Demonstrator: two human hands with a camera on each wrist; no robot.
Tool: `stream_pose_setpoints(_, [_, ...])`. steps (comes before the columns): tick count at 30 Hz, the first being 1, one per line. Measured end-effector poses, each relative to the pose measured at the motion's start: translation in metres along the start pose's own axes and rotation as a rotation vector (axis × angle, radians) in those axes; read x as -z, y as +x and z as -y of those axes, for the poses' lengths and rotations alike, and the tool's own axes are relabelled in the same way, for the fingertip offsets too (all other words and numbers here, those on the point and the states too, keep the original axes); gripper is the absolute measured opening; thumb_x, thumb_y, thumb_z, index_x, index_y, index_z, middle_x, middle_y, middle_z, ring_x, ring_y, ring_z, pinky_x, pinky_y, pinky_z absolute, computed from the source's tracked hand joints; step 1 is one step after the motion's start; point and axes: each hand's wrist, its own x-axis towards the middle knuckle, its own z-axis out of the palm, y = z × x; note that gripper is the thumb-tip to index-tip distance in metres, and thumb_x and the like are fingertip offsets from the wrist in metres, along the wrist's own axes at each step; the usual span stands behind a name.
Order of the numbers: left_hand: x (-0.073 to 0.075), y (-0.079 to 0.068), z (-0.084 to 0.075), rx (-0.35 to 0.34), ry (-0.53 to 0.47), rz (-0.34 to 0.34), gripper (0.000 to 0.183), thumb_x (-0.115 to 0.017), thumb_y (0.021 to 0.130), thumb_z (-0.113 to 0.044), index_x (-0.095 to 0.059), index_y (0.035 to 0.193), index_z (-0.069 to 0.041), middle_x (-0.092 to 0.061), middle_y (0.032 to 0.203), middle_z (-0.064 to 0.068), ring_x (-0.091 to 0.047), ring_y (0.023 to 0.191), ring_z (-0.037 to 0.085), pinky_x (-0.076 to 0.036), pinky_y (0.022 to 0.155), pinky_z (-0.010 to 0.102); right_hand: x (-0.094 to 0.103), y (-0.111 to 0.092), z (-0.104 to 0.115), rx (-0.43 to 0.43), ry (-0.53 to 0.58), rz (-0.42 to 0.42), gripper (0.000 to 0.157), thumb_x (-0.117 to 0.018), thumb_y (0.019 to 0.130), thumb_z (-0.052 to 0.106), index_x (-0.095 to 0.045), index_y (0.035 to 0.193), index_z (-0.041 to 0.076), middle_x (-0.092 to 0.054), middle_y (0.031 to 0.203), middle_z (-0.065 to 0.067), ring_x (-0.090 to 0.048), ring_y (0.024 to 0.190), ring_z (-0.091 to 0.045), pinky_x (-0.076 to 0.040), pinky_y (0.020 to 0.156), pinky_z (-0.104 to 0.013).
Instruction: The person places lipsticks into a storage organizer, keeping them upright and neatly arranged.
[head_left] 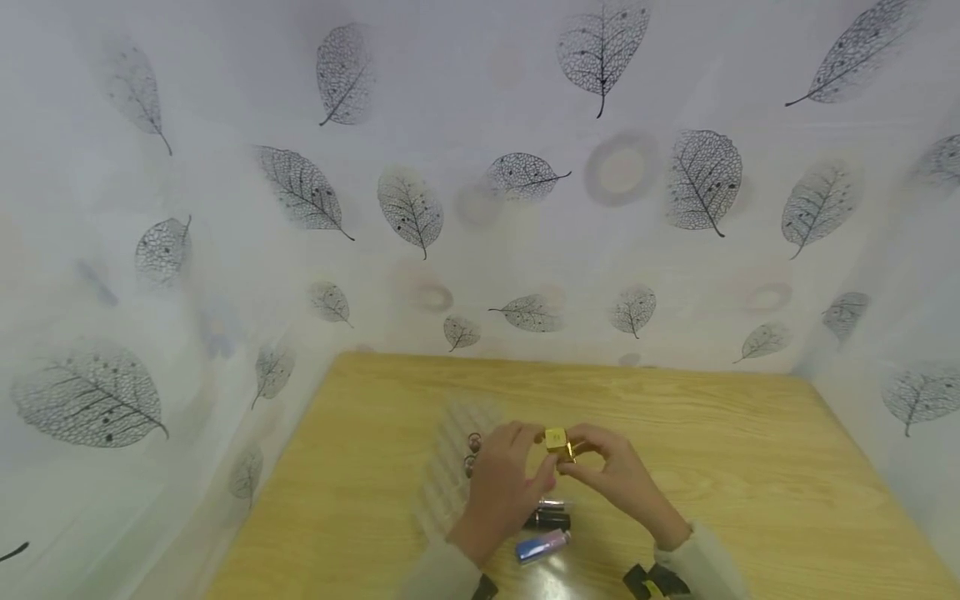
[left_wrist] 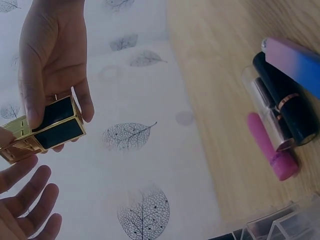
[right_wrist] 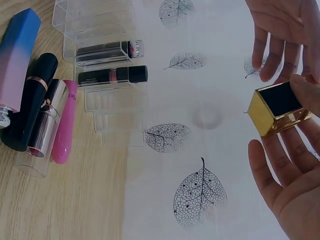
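Note:
A square lipstick tube (head_left: 556, 439) with gold edges and black side panels is held up between both hands, over the table. My right hand (head_left: 615, 475) grips its black-panelled end, thumb laid on a black face, as the left wrist view shows. From the other side my left hand (head_left: 498, 475) pinches the gold end. In that same view the other left fingers (left_wrist: 42, 197) are spread apart from the tube. The right wrist view shows the tube's black face and gold end (right_wrist: 262, 117), with right fingers beneath it.
A clear stepped lipstick rack (right_wrist: 115, 100) stands left on the wooden table (head_left: 750, 450), holding dark tubes (right_wrist: 112, 75). Between rack and right forearm lie a blue-pink tube (head_left: 543, 547), a black tube (right_wrist: 35, 100), a clear-capped one (right_wrist: 47, 120) and a pink one (right_wrist: 65, 122). Black pieces (head_left: 652, 581) lie by the right sleeve.

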Motion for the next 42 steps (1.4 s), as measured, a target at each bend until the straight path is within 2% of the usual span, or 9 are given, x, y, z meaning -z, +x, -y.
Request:
stream_pose_setpoints(7, [-0.003, 0.003, -0.001, -0.042, 0.006, -0.019, 0.023, -0.072, 0.077, -0.027, -0.064, 0.093, -0.013, -0.065, 0.086, -0.003, -0.06, 0.079, 0.009, -0.05, 0.075, 0.023, -0.004, 0.0, -0.002, 0.029, 0.002, 0.021, 0.027, -0.071, 0.079, 0.012, -0.065, 0.106, 0.01, -0.07, 0.1, -0.003, -0.062, 0.085, 0.0, -0.052, 0.08, -0.027])
stream_pose_setpoints(13, [-0.003, 0.004, -0.002, -0.068, 0.033, -0.004, 0.026, -0.074, 0.075, -0.03, -0.064, 0.094, -0.014, -0.064, 0.086, -0.004, -0.059, 0.079, 0.008, -0.05, 0.075, 0.022, -0.003, -0.002, 0.001, -0.007, -0.03, 0.035, 0.023, -0.07, 0.081, 0.012, -0.065, 0.103, 0.012, -0.07, 0.098, 0.0, -0.061, 0.088, 0.001, -0.051, 0.085, -0.03])
stream_pose_setpoints(19, [-0.004, -0.005, 0.002, -0.025, 0.013, 0.037, 0.038, -0.074, 0.074, -0.035, -0.062, 0.103, -0.013, -0.064, 0.09, -0.003, -0.059, 0.083, 0.009, -0.05, 0.078, 0.025, -0.001, -0.001, 0.002, 0.012, -0.097, -0.037, 0.027, -0.074, 0.075, 0.008, -0.066, 0.1, 0.009, -0.071, 0.094, -0.001, -0.061, 0.084, 0.002, -0.054, 0.081, -0.029])
stream_pose_setpoints(26, [-0.014, -0.016, 0.012, 0.011, 0.017, 0.104, 0.032, -0.073, 0.075, -0.033, -0.064, 0.1, -0.015, -0.066, 0.091, -0.003, -0.059, 0.083, 0.01, -0.049, 0.076, 0.024, 0.0, 0.001, 0.005, 0.017, -0.006, -0.054, 0.025, -0.074, 0.075, 0.009, -0.066, 0.099, 0.011, -0.07, 0.094, -0.001, -0.061, 0.085, 0.001, -0.053, 0.082, -0.026])
stream_pose_setpoints(35, [-0.015, -0.017, 0.014, 0.016, -0.006, 0.107, 0.03, -0.071, 0.079, -0.036, -0.064, 0.099, -0.015, -0.066, 0.093, -0.004, -0.06, 0.086, 0.01, -0.05, 0.079, 0.025, 0.002, 0.002, 0.004, 0.032, 0.043, -0.025, 0.029, -0.073, 0.077, 0.007, -0.064, 0.104, 0.006, -0.07, 0.097, -0.007, -0.062, 0.086, 0.0, -0.051, 0.085, -0.023])
stream_pose_setpoints(39, [-0.013, -0.019, 0.018, 0.031, -0.016, 0.123, 0.035, -0.071, 0.078, -0.04, -0.064, 0.101, -0.015, -0.065, 0.095, -0.004, -0.061, 0.088, 0.011, -0.05, 0.081, 0.028, 0.009, 0.001, 0.003, -0.001, 0.065, -0.006, 0.032, -0.072, 0.077, 0.007, -0.062, 0.108, 0.005, -0.068, 0.1, -0.009, -0.06, 0.087, 0.002, -0.048, 0.088, -0.016])
stream_pose_setpoints(42, [-0.012, -0.019, 0.021, 0.025, -0.021, 0.097, 0.038, -0.071, 0.077, -0.043, -0.064, 0.101, -0.014, -0.065, 0.094, -0.004, -0.061, 0.088, 0.011, -0.05, 0.081, 0.028, 0.012, 0.001, 0.0, -0.019, 0.102, 0.019, 0.032, -0.071, 0.078, 0.006, -0.062, 0.109, 0.004, -0.067, 0.104, -0.013, -0.059, 0.093, 0.004, -0.046, 0.09, -0.014])
